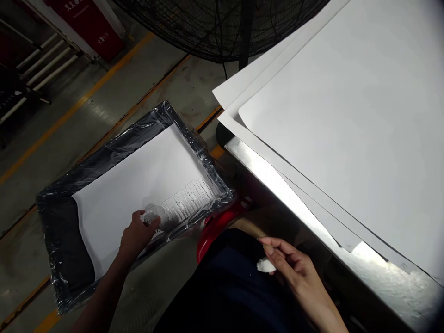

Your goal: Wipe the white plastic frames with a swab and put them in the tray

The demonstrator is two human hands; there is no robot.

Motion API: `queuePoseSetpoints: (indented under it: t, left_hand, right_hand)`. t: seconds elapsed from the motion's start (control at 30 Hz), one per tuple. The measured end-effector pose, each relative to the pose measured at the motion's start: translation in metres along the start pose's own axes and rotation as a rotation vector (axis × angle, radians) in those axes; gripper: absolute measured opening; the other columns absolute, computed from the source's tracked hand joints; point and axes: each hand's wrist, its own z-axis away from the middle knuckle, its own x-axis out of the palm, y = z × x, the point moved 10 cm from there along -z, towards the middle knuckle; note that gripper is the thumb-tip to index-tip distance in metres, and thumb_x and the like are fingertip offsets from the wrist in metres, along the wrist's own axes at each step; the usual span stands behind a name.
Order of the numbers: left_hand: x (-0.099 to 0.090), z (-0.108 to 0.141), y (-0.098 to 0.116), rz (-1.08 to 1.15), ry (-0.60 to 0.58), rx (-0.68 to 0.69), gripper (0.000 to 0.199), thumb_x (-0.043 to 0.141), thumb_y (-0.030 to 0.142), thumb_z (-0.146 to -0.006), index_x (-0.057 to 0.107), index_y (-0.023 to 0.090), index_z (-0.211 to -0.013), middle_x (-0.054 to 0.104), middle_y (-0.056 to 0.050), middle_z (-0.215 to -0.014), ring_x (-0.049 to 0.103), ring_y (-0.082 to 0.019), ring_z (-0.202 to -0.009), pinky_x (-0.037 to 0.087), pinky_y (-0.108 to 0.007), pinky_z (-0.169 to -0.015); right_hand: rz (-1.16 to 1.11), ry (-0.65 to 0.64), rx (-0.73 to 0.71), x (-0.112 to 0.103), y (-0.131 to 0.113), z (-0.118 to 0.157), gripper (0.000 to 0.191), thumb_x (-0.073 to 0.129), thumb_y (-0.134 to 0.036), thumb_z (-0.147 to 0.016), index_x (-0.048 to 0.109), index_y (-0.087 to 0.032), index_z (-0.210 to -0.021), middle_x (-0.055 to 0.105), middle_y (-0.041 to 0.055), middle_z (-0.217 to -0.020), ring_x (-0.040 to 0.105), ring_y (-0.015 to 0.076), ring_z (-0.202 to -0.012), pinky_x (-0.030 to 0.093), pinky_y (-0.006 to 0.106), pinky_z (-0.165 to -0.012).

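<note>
My left hand [140,231] reaches over the tray on the left, thumb and fingers closed around a thin silvery-grey piece [152,212]. That piece lies at the near end of a row of several similar thin, shiny pieces [189,199], set along the tray's right side on a white sheet [132,180]. Black, wrapped in clear plastic film, the tray [62,231] surrounds the sheet with its raised rim. Above my lap, my right hand [294,268] pinches a small white wad [266,265], soft-looking like cotton or tissue.
A metal-edged table [253,162] on the right carries large white sheets [347,115] that overhang its left edge. Behind stands a big black fan [208,27]. A red stool [211,231] shows beneath me. Red boxes [93,27] and a rack [52,64] stand at the upper left.
</note>
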Motion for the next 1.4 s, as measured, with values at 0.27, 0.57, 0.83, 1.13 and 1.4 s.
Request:
queuePoseSetpoints:
  t: [0.27, 0.57, 0.83, 1.13, 1.4]
  left_hand:
    - [0.013, 0.005, 0.006, 0.024, -0.105, -0.031, 0.071, 0.055, 0.053, -0.068, 0.034, 0.015, -0.124, 0.068, -0.010, -0.089, 0.065, -0.031, -0.082, 0.046, -0.037, -0.064]
    - [0.010, 0.003, 0.006, 0.028, -0.050, 0.009, 0.074, 0.059, 0.055, -0.066, 0.040, 0.012, -0.123, 0.069, -0.011, -0.082, 0.065, -0.033, -0.077, 0.048, -0.040, -0.066]
    - [-0.040, -0.028, 0.034, 0.051, 0.399, 0.291, 0.065, 0.027, 0.050, -0.089, 0.023, 0.013, -0.143, 0.015, -0.015, -0.152, 0.013, -0.028, -0.139, 0.018, -0.042, -0.109]
    - [-0.012, -0.050, 0.036, 0.059, 0.464, 0.425, 0.064, 0.017, 0.046, -0.092, 0.011, 0.014, -0.147, 0.006, -0.015, -0.154, 0.002, -0.025, -0.140, 0.007, -0.046, -0.110]
    - [-0.027, -0.069, 0.034, 0.041, 0.389, 0.443, 0.070, 0.017, 0.050, -0.091, 0.011, 0.006, -0.146, 0.013, -0.019, -0.152, 0.008, -0.028, -0.140, 0.009, -0.050, -0.109]
  right_hand:
    - [-0.033, 0.057, 0.011, 0.001, -0.002, 0.006, 0.047, 0.067, -0.053, -0.073, 0.065, -0.018, -0.103, 0.040, -0.0040, -0.057, 0.031, 0.0071, -0.049, 0.024, 0.018, -0.043]
    - [-0.028, 0.064, 0.004, 0.001, -0.003, 0.006, 0.048, 0.067, -0.054, -0.072, 0.065, -0.017, -0.102, 0.043, -0.0035, -0.057, 0.033, 0.0076, -0.050, 0.026, 0.018, -0.044]
    - [0.027, -0.021, 0.006, 0.000, 0.005, 0.001, 0.052, 0.063, -0.056, -0.075, 0.061, -0.018, -0.110, 0.044, -0.0029, -0.060, 0.031, 0.0079, -0.050, 0.025, 0.019, -0.044]
    - [0.025, -0.024, 0.016, 0.000, 0.007, 0.000, 0.049, 0.060, -0.056, -0.079, 0.059, -0.020, -0.113, 0.047, -0.0019, -0.065, 0.039, 0.0105, -0.058, 0.032, 0.019, -0.050]
    - [-0.012, 0.007, -0.014, -0.007, 0.002, 0.002, 0.048, 0.064, -0.055, -0.075, 0.064, -0.020, -0.107, 0.053, -0.0004, -0.067, 0.041, 0.0100, -0.055, 0.034, 0.020, -0.049]
